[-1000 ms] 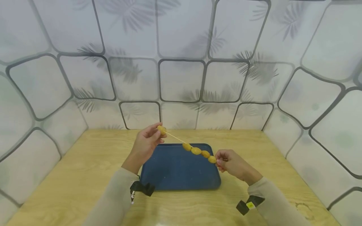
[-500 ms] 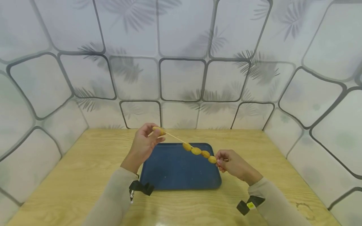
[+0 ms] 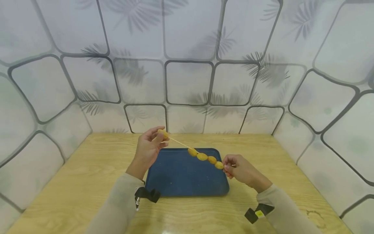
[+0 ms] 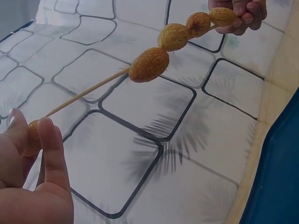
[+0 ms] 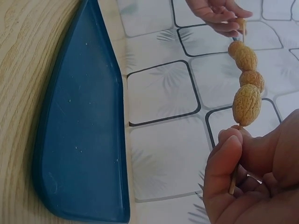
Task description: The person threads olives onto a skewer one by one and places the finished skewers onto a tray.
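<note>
A thin wooden skewer (image 3: 179, 142) slants between my two hands above the blue tray. Its lower part carries several wrinkled, golden-brown, egg-shaped pieces (image 4: 149, 65) packed in a row. At the raised far end my left hand (image 3: 146, 149) pinches another such piece (image 3: 162, 133) between thumb and fingers, and its fingers partly cover it. A length of bare stick separates that piece from the row. My right hand (image 3: 243, 171) pinches the skewer's near end just below the last piece (image 5: 246, 105), and the stick's tail pokes out under the fingers in the right wrist view.
Beneath the hands lies a dark blue tray (image 3: 187, 177) with a raised rim and small pale specks. It rests on a light wood-grain table (image 3: 102, 169). Patterned panels (image 3: 187, 83) rise behind and on both sides.
My left hand has shifted slightly left, and the piece between its fingers has turned and moved a little left too. The right hand and the row of pieces stay about where they were.
</note>
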`<state>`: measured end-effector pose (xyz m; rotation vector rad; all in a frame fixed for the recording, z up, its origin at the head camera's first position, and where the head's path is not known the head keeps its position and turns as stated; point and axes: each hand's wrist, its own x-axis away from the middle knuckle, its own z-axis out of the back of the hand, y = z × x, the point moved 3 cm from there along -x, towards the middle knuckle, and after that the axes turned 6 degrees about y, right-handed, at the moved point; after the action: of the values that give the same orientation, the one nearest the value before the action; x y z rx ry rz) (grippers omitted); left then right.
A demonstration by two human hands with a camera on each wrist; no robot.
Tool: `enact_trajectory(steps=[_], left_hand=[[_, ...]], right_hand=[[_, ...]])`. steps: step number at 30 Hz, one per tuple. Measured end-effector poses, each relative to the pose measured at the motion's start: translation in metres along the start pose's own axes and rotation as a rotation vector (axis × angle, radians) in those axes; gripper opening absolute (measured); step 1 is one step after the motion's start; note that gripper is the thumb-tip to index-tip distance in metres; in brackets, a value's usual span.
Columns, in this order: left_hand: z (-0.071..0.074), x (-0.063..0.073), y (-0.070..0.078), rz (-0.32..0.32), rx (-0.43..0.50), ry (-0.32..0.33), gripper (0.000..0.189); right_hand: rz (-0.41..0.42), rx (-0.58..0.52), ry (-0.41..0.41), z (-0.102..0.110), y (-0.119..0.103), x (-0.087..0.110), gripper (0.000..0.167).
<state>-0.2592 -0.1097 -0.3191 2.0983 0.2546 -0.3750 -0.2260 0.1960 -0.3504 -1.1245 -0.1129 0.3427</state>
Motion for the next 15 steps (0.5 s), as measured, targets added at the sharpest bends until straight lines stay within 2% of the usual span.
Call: enact_trajectory(steps=[4, 8, 11, 15], left_hand=[[-0.0004, -0.0001, -0.0012, -0.038, -0.056, 0.051, 0.024], [-0.0014, -0.0011, -0.0004, -0.035, -0.111, 0.111, 0.030], [-0.0030, 0.0003, 0.0020, -0.019, -0.102, 0.088, 0.036], [-0.0044, 0.0023, 0.0042, -0.023, -0.044, 0.024, 0.029]], right_hand=[[0.011, 0.006, 0.011, -0.0003, -0.0020, 0.0005, 0.010], [0.019, 0.017, 0.015, -0.0005, -0.0035, 0.0005, 0.011], [0.016, 0.016, 0.022, 0.0005, -0.0040, 0.0007, 0.010], [0.014, 0.004, 0.026, 0.0033, -0.0052, 0.0021, 0.010]])
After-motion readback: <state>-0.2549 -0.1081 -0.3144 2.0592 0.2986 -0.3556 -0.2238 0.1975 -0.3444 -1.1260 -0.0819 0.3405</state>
